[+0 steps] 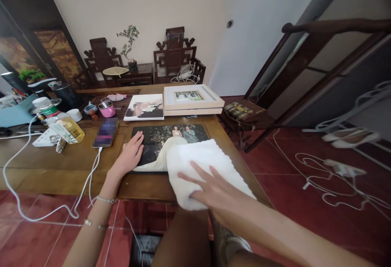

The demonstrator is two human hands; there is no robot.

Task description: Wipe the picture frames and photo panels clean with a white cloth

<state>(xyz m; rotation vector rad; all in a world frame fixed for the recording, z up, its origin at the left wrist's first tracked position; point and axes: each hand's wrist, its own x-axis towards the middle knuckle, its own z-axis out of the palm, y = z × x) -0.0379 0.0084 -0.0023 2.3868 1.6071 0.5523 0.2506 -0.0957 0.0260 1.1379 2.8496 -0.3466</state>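
Observation:
A dark photo panel [152, 143] of a couple in wedding clothes lies flat near the table's front edge. My left hand [131, 153] rests on its left edge, fingers stretched out and holding nothing. Over the panel's lower right part is a white fluffy cloth [195, 155], which hides that corner and hangs past the front edge. My right hand [210, 185] lies on top of this cloth with its fingers spread, pressing rather than gripping it.
Behind the panel are a white photo print [145, 107] and stacked pale wood frames [192, 105]. To the left, a charging phone [105, 132], a pink cup [106, 109] and an oil-coloured bottle [69, 126] stand on the wooden table [146, 185]. A white cable [18, 202] droops off the front.

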